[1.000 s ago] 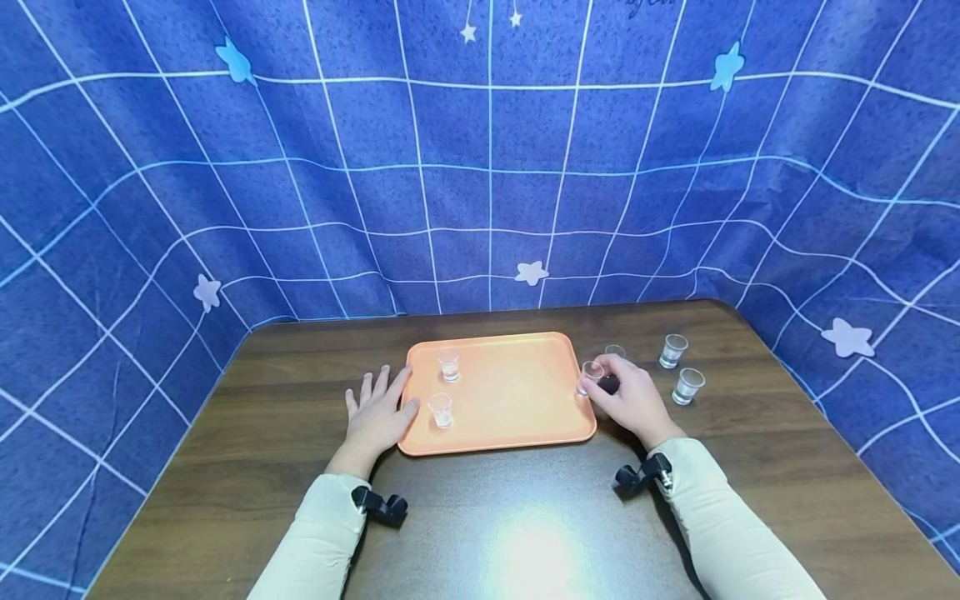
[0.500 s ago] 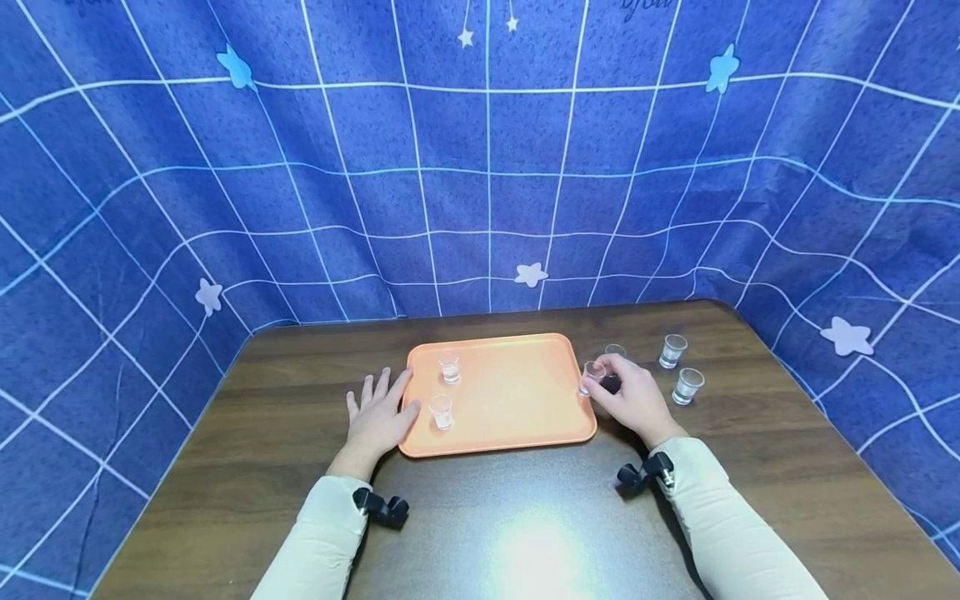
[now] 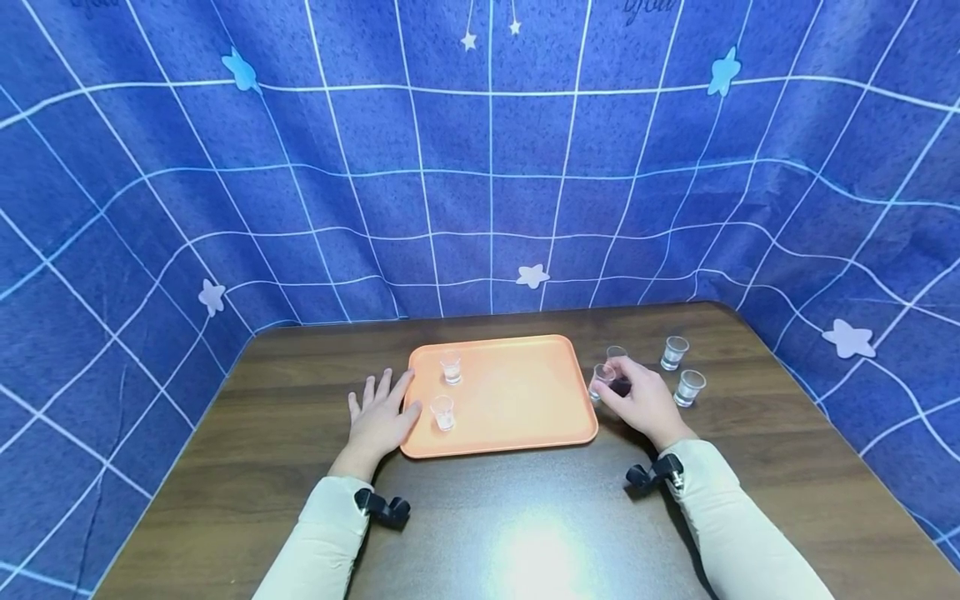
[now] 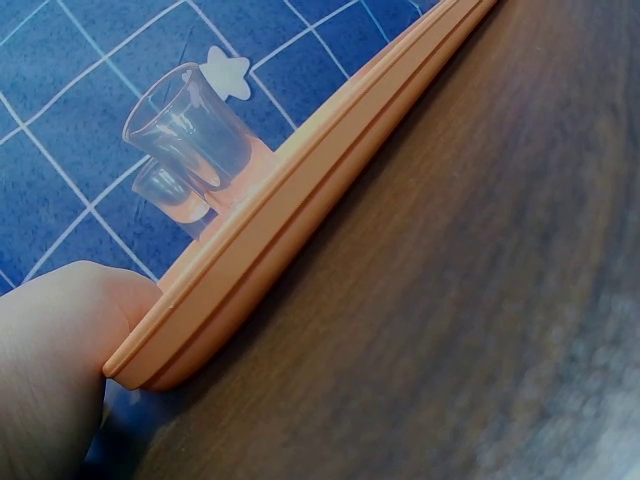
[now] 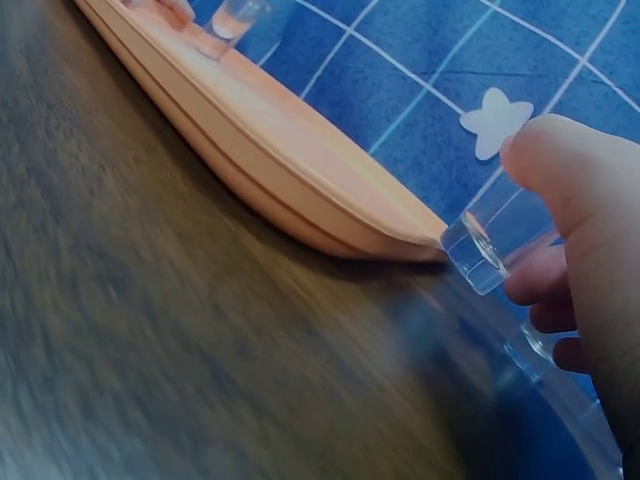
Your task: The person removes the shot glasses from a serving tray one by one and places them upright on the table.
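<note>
My left hand (image 3: 377,427) lies at the left side of the orange tray (image 3: 510,392), fingers spread, thumb on its rim. In the left wrist view the thumb touches the tray's edge (image 4: 250,265). Two clear shot glasses stand upright on the tray's left part, a far one (image 3: 452,371) and a near one (image 3: 444,414). Just off the tray's right edge, my right hand (image 3: 641,400) pinches another shot glass (image 3: 599,385) between thumb and fingers. That held glass (image 5: 495,230) is slightly tilted in the right wrist view, its base near the tray's corner.
Behind the right hand stands a partly hidden shot glass (image 3: 617,353). Two more shot glasses, one farther back (image 3: 674,352) and one closer (image 3: 688,387), stand to the right. Everything is on a brown wooden table (image 3: 300,358), with a blue curtain (image 3: 480,200) behind it.
My right hand has shifted slightly to the right with the pinched shot glass, from over the tray's right rim to just outside it. My left hand stays at the tray's left side.
</note>
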